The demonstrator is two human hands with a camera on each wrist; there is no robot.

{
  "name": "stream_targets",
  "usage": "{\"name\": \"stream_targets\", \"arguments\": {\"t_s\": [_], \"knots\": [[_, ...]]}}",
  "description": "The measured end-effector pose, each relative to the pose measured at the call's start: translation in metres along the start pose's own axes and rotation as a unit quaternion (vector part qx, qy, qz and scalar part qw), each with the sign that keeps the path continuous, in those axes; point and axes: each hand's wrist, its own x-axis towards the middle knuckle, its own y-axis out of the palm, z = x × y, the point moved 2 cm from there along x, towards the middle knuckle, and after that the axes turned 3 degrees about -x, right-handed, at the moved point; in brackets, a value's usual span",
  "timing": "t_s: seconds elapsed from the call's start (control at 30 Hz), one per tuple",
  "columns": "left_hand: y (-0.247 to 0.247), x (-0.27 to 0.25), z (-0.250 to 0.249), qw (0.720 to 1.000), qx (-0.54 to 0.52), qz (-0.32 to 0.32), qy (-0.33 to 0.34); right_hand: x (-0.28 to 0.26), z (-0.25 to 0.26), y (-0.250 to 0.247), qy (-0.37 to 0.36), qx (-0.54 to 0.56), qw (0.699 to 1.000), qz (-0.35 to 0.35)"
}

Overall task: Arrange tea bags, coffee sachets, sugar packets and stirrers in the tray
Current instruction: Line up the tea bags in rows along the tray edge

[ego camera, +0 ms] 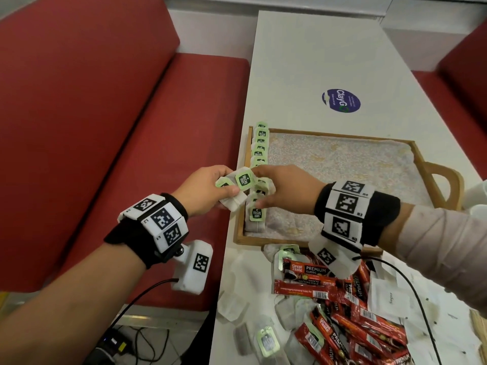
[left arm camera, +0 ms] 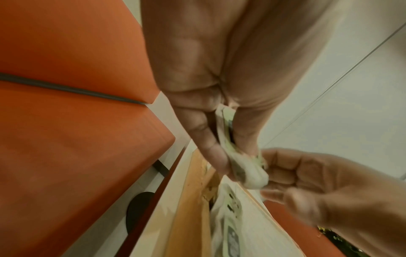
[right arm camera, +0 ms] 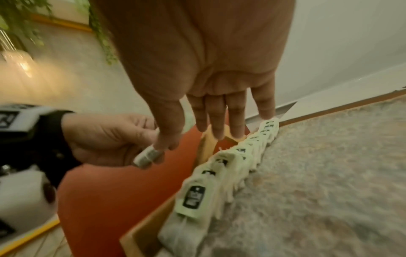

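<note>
Hands meet above the left edge of a wooden tray [ego camera: 421, 164] on a white table [ego camera: 303, 61]. The left hand [ego camera: 203, 192], reaching in from over a red bench seat [ego camera: 105, 154], curls its fingers and thumb around a small bunch of tea bags [ego camera: 238, 187] with green McCoy tags. The right hand [ego camera: 286, 189] reaches across from the right, its thumb and forefinger closed on the top of that same bunch, while its other three fingers [right arm camera: 236, 120] extend straight and loose. Both wrists wear black bands covered in black-and-white marker blocks. The tray is lined with a pale patterned cloth [ego camera: 342, 164], and a single row of tea bags [ego camera: 259, 143] runs along its left wall, overlapping like tiles, tags facing up; the rest of the lining is bare. Near the tray's front edge, on the table, lies a loose heap of red Great Taste Premium Classic coffee sachets [ego camera: 342, 312], mixed with more tea bags [ego camera: 268, 341] and white paper packets [ego camera: 390, 296]. A round blue ClayGo sticker [ego camera: 341, 100] sits on the table beyond the tray.
</note>
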Motion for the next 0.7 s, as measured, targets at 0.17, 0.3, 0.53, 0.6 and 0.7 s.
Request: {"name": "stream_targets", "arguments": {"t_s": [0.17, 0.3, 0.53, 0.6, 0.7], "knots": [[0.007, -0.001, -0.004, 1.0, 0.003, 0.023, 0.016, -0.002, 0.003, -0.005, 0.018, 0.15, 0.984, -0.095], [-0.002, 0.0, 0.001, 1.0, 0.027, 0.01, 0.009, -0.004, 0.0, -0.011, 0.033, 0.236, 0.964, -0.12], [-0.02, -0.002, 0.002, 0.999, 0.014, -0.043, 0.004, -0.01, 0.0, 0.001, -0.011, 0.148, 0.986, 0.076], [-0.02, -0.002, 0.002, 0.999, 0.016, -0.044, 0.007, -0.01, 0.003, 0.01, -0.042, 0.047, 0.992, 0.111], [-0.018, -0.001, 0.002, 0.999, 0.018, -0.044, 0.014, -0.007, 0.008, 0.018, -0.063, -0.017, 0.99, 0.126]]}}
